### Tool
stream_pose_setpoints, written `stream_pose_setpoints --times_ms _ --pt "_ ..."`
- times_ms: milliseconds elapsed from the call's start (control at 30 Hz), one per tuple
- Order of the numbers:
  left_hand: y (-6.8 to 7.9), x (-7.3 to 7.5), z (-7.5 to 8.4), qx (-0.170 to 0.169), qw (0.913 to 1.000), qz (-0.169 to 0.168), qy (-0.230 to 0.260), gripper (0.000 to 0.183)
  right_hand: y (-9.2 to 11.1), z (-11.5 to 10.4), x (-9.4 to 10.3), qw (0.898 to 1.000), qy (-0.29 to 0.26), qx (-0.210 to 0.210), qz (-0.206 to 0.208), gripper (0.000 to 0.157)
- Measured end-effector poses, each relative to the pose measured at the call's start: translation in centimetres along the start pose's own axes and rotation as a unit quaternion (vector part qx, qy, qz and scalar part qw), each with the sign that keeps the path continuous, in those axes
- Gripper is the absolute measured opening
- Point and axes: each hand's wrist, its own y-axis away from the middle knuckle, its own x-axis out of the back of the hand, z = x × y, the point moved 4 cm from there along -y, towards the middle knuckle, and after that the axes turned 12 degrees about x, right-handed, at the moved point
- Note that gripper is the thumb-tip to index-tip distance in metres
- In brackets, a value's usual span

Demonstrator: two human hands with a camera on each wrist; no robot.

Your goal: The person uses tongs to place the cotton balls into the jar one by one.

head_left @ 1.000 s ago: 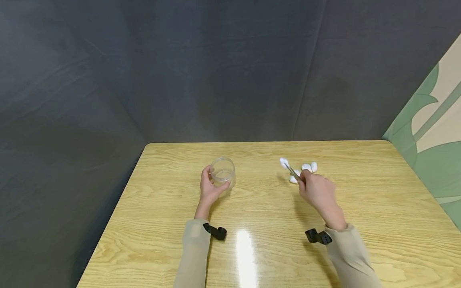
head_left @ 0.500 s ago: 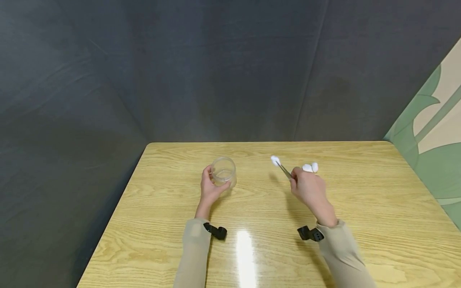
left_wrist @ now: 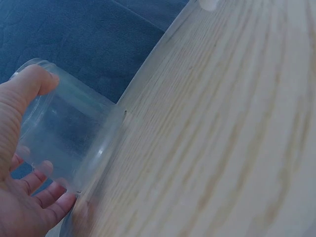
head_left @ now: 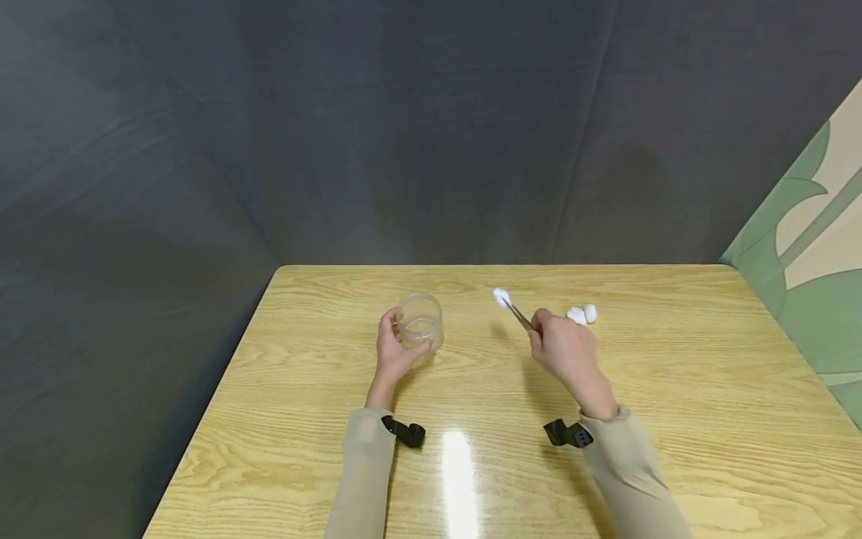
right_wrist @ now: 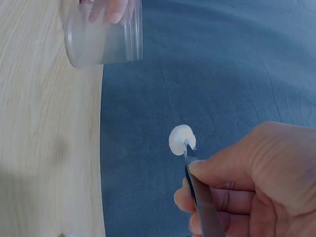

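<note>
My left hand [head_left: 395, 355] grips a clear plastic jar [head_left: 431, 329] by its side, thumb near the rim and fingers round the far wall. The jar stands upright on the table, its mouth open and nothing visible inside. In my right hand [head_left: 568, 352] is a pair of metal tweezers [head_left: 520, 317], pinched between thumb and fingers. A white cotton ball [head_left: 501, 297] is caught in the tweezer tips, raised above the table to the right of the jar. The right wrist view shows the cotton ball [right_wrist: 181, 139] at the tips close up.
Behind my right hand, white cotton balls [head_left: 576, 315] lie on the wooden table [head_left: 323, 299]. A dark cloth [head_left: 431, 150] hangs along the table's back and left edges. A green and beige patterned surface [head_left: 821, 299] borders the right side.
My right hand has moved left, carrying the cotton ball in the tweezers away from the other cotton balls and closer to the jar. My left hand and the jar stay in place.
</note>
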Motion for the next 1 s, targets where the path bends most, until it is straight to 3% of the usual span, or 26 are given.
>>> stream_pose_setpoints --times_ms 367,833,1000 --pt "0.0 0.0 0.0 -0.006 1.0000 0.000 0.002 0.079 -0.7 -1.5 -0.6 1.000 -0.017 0.016 0.014 0.010" --pt "-0.1 0.0 -0.2 0.000 1.0000 0.002 0.000 0.080 -1.5 -3.0 -2.1 0.996 -0.084 0.015 -0.022 0.008" --pt "-0.1 0.0 -0.1 0.000 1.0000 0.004 0.004 0.080 -1.8 -3.7 -2.6 0.995 -0.097 0.029 -0.017 0.008"
